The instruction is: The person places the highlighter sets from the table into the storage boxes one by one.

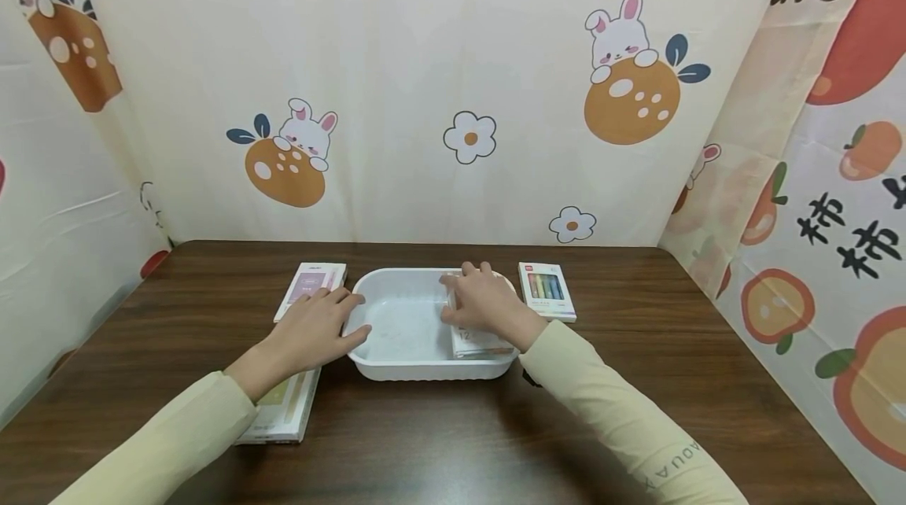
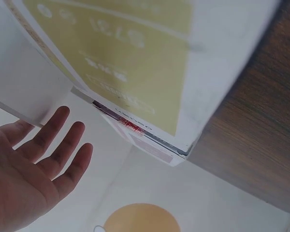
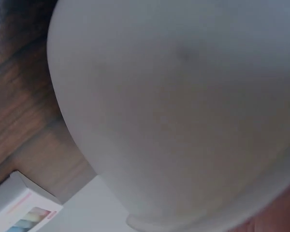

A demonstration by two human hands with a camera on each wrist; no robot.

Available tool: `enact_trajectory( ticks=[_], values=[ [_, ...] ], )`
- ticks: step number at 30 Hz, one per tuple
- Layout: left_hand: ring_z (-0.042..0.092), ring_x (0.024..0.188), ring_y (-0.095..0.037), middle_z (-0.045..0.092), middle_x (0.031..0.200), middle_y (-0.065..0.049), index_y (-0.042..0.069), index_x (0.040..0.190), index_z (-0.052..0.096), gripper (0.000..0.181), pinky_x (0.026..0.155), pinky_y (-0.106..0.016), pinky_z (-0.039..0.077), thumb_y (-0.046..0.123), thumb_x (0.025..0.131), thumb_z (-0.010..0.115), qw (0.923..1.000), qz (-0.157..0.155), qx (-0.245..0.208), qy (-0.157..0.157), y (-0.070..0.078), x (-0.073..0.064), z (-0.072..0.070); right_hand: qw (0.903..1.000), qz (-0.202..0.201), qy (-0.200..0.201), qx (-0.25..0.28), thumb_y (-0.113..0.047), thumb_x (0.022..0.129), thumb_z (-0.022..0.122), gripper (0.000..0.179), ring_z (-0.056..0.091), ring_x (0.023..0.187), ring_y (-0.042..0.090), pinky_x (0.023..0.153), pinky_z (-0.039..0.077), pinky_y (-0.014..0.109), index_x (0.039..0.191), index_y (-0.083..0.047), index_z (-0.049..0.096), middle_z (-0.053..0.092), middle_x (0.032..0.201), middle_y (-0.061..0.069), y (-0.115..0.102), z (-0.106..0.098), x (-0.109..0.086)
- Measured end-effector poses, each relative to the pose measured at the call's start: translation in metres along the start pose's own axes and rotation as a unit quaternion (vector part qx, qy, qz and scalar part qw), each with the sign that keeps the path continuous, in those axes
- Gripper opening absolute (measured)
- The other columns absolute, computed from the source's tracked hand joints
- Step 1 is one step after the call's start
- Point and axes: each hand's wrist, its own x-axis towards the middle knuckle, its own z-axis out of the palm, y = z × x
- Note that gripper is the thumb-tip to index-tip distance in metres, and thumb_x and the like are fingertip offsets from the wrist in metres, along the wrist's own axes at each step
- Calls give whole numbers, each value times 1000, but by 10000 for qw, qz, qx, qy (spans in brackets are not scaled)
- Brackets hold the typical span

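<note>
A white oblong plastic basin (image 1: 406,332) stands mid-table between both hands. Inside its right side lies a white box (image 1: 481,344) marked "12". My right hand (image 1: 488,300) grips this box from above with bent fingers, covering most of its upper part. At the basin's left rim is my left hand (image 1: 318,328), fingers loosely extended and thumb reaching over the rim. In the left wrist view, the left fingers (image 2: 70,150) are spread beside the basin wall (image 2: 19,72). The basin's outer wall (image 3: 174,106) fills most of the right wrist view, hiding the box there.
Under my left forearm lies a white box with a yellow-green label (image 1: 283,411). Behind the left hand is a white box with a purple label (image 1: 311,285). A box of coloured sticks (image 1: 546,291) lies right of the basin. A printed curtain (image 1: 396,96) hangs behind the table.
</note>
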Motion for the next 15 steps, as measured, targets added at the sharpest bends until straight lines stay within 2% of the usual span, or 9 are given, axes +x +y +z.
enact_trajectory(
  ticks=[2, 7, 11, 15],
  values=[
    [59, 92, -29, 63, 106, -10, 7, 112, 61, 47, 74, -48, 46, 44, 83, 54, 10000, -8, -16, -12, 0, 0, 0, 10000, -13, 19, -25, -40, 80, 55, 51, 50, 89, 30, 64, 44, 37, 128, -22, 53, 57, 111, 10, 0, 2, 0],
    [59, 92, -29, 63, 106, -9, 8, 112, 60, 46, 74, -48, 46, 44, 83, 54, 10000, 5, -16, 18, -1, 0, 1, 10000, 29, 2, 12, -40, 81, 54, 51, 52, 97, 33, 77, 46, 46, 128, -23, 53, 56, 115, 11, -1, 7, -1],
    [58, 92, -29, 63, 105, -9, 8, 112, 61, 46, 74, -48, 46, 44, 83, 54, 10000, 14, -8, 49, -1, 0, 2, 10000, 49, -3, 76, -40, 82, 54, 50, 52, 106, 35, 88, 42, 50, 128, -22, 53, 55, 123, 12, -1, 11, -2],
    [58, 92, -29, 63, 106, -9, 8, 112, 61, 47, 74, -48, 46, 44, 83, 54, 10000, -8, -1, 34, -1, 0, 1, 9999, 62, -15, 125, -40, 82, 55, 49, 52, 109, 34, 93, 39, 51, 127, -22, 54, 56, 122, 11, 0, 16, -2]
  ],
)
